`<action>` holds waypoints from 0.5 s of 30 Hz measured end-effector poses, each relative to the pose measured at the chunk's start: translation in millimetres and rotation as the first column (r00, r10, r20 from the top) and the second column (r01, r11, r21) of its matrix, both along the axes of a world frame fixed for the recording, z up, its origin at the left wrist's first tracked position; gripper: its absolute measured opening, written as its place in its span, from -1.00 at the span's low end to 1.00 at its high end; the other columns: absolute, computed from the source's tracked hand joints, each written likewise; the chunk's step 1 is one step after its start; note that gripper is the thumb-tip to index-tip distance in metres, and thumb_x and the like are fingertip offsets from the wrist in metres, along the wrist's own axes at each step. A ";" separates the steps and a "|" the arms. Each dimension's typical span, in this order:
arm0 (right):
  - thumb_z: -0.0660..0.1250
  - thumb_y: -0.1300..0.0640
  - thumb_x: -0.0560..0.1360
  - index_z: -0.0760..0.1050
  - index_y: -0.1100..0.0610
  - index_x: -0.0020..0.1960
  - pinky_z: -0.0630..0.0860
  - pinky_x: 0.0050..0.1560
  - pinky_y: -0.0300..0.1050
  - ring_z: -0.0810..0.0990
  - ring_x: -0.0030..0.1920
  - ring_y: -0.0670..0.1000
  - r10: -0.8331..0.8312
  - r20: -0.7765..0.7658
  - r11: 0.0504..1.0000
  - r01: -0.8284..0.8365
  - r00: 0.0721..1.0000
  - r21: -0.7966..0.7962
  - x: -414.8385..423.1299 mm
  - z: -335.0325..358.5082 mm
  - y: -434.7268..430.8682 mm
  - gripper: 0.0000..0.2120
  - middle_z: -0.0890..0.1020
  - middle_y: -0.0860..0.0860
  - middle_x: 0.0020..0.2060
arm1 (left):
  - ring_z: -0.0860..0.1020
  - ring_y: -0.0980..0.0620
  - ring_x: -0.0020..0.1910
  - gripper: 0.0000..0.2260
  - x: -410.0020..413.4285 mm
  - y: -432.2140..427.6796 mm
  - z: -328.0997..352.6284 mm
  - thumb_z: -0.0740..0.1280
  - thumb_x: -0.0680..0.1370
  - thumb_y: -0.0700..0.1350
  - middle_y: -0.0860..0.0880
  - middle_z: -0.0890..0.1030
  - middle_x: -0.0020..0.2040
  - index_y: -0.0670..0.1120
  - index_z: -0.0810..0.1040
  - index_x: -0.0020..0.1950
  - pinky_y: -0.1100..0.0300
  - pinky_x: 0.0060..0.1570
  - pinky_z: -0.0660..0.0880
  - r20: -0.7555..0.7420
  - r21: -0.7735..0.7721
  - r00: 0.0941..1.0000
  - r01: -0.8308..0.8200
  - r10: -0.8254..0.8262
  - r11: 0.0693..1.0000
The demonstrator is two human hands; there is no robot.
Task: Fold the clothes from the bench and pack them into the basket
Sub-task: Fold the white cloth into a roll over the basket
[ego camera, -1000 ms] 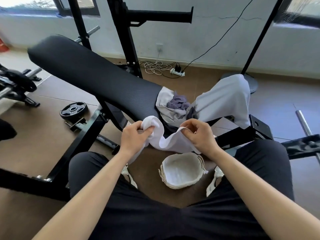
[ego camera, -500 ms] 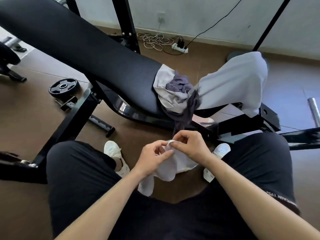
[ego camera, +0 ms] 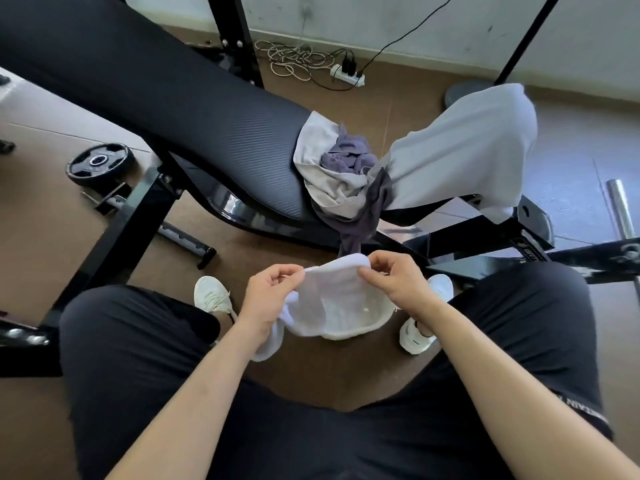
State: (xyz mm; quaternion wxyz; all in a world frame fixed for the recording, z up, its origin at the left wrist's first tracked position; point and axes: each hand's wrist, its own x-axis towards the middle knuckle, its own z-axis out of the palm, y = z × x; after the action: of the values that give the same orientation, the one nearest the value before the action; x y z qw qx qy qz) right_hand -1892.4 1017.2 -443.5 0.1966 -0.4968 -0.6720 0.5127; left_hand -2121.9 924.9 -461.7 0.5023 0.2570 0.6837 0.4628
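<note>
A small white garment (ego camera: pixel 325 292) is stretched between my two hands just above the floor between my knees. My left hand (ego camera: pixel 268 296) pinches its left edge, and a loose end hangs below that wrist. My right hand (ego camera: pixel 394 280) pinches the right part of the top edge. Under the garment sits the white basket (ego camera: pixel 367 327), mostly hidden, with only its near rim showing. On the black padded bench (ego camera: pixel 180 109) lies a heap of clothes: a beige piece (ego camera: pixel 325 181), a purple piece (ego camera: pixel 349 154), a dark grey piece (ego camera: pixel 367 216) hanging down and a light grey garment (ego camera: pixel 464 150).
The bench's black steel frame (ego camera: pixel 131 216) crosses the floor at left and right. A weight plate (ego camera: pixel 100 162) lies on the floor at left. A power strip (ego camera: pixel 346 72) with coiled cable lies by the far wall. A chrome bar (ego camera: pixel 621 209) is at right. My white shoes (ego camera: pixel 211 294) flank the basket.
My hands have spread apart and pulled the white garment flat between them. The view has tilted further down, and the basket rim shows under the garment again.
</note>
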 end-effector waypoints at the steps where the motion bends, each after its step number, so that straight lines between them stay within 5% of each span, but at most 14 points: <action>1: 0.42 0.16 0.57 0.58 0.13 -0.18 0.39 -0.26 -0.39 0.47 -0.37 -0.21 -0.056 -0.037 0.998 0.057 0.998 0.013 0.0 0.3 1.4 -0.84 0.55 -0.18 -0.39 | 0.64 0.03 -0.08 -0.86 0.3 1.3 -0.3 0.49 0.54 -0.16 -0.09 0.69 -0.10 -0.10 0.69 0.09 0.10 0.07 0.58 0.043 -0.025 0.999 0.008 -0.007 1.000; 7: 0.41 0.19 0.57 0.57 0.24 -0.07 0.40 -0.26 -0.28 0.43 -0.34 -0.14 -0.119 -0.132 0.983 0.135 0.984 0.123 -3.0 2.4 1.5 -0.88 0.51 -0.07 -0.37 | 0.63 -0.03 -0.01 -0.64 1.4 4.9 7.9 0.47 0.49 -0.35 -0.12 0.69 -0.07 -0.12 0.60 0.26 0.08 0.14 0.54 0.323 0.005 0.942 0.094 -0.091 0.996; 10: 0.43 0.17 0.56 0.61 0.14 0.08 0.49 -0.26 -0.18 0.48 -0.35 -0.17 -0.036 -0.124 0.990 0.052 0.992 0.133 -12.8 0.6 -6.5 -0.89 0.55 -0.13 -0.39 | 0.67 -0.05 0.03 -0.66 6.2 3.9 9.4 0.47 0.50 -0.34 -0.15 0.73 0.02 -0.11 0.60 0.24 0.02 0.15 0.55 0.309 0.041 0.939 0.148 -0.154 0.988; 12: 0.45 0.16 0.55 0.59 0.07 0.21 0.58 -0.16 -0.03 0.54 -0.28 -0.10 0.035 -0.117 0.994 -0.023 0.992 0.106 -19.4 -1.8 -13.7 -0.75 0.60 0.02 -0.31 | 0.69 -0.03 0.03 -0.68 11.8 1.4 10.6 0.44 0.52 -0.34 -0.14 0.74 0.02 -0.11 0.60 0.25 0.11 0.09 0.60 0.292 0.079 0.936 0.179 -0.194 0.981; 15: 0.44 0.14 0.55 0.58 0.01 0.29 0.53 -0.18 -0.06 0.52 -0.27 -0.08 0.172 -0.081 0.983 -0.165 0.982 0.082 -24.6 -3.4 -22.2 -0.68 0.62 0.11 -0.28 | 0.70 -0.06 0.07 -0.69 17.7 -2.8 11.3 0.44 0.52 -0.34 -0.18 0.74 0.05 -0.13 0.60 0.24 0.15 0.05 0.60 0.256 0.141 0.942 0.185 -0.217 0.973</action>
State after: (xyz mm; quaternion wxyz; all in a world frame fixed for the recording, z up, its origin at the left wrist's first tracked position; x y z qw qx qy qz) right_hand -1917.0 995.0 -447.0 0.2003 -0.4074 -0.7212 0.5233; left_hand -2104.2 922.2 -450.4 0.6195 0.2887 0.5516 0.4782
